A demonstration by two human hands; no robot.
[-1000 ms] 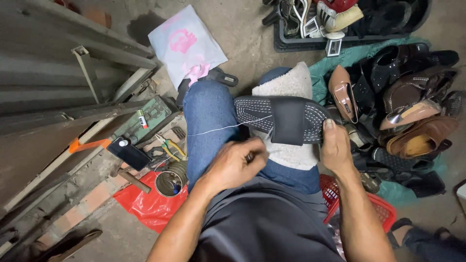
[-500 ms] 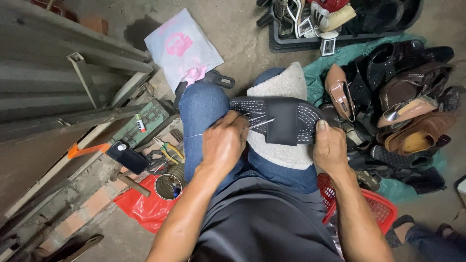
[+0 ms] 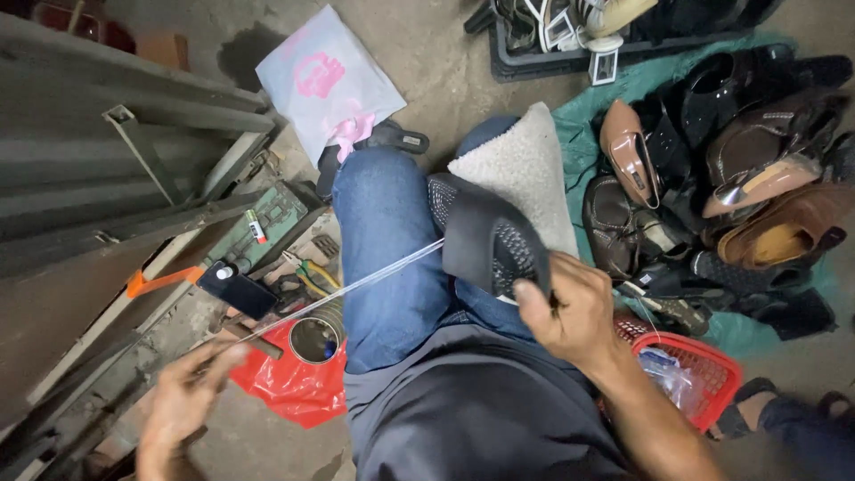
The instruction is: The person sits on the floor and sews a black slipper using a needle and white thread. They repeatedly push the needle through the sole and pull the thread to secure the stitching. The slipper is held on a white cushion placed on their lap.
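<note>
On the person's lap, seen from the head camera, there's a black shoe (image 3: 485, 245) lying sole-up across a beige pad (image 3: 521, 169) that sits on the knees in blue jeans (image 3: 387, 258). The right hand (image 3: 570, 312) is clamped on the near edge of the shoe, thumb on top and fingers curled under, so it's closed tight around it. A pale thread (image 3: 356, 285) runs taut from the shoe out to the lower left, straight to the left hand (image 3: 183, 401). That hand is way out to the side, low over the ground, and it's blurry, so the thread seems pinched between thumb and fingers but I can't tell exactly how.

Stuff around it: under the thread there's a red plastic bag (image 3: 289, 387) on the ground with a round tin (image 3: 313, 338) just beside it, plus a small black box (image 3: 236, 289) and a green toolbox (image 3: 272, 223) with pliers next to it. Grey metal bars (image 3: 107, 178) fill the left side. A white bag with a pink print (image 3: 325, 80) lies beyond the knees.

On the right, a heap of shoes (image 3: 739, 196), brown and black, sits on a green cloth (image 3: 641, 80), and a red basket (image 3: 704, 374) is right by the right forearm. A black tray (image 3: 570, 58) with more footwear is up top.
</note>
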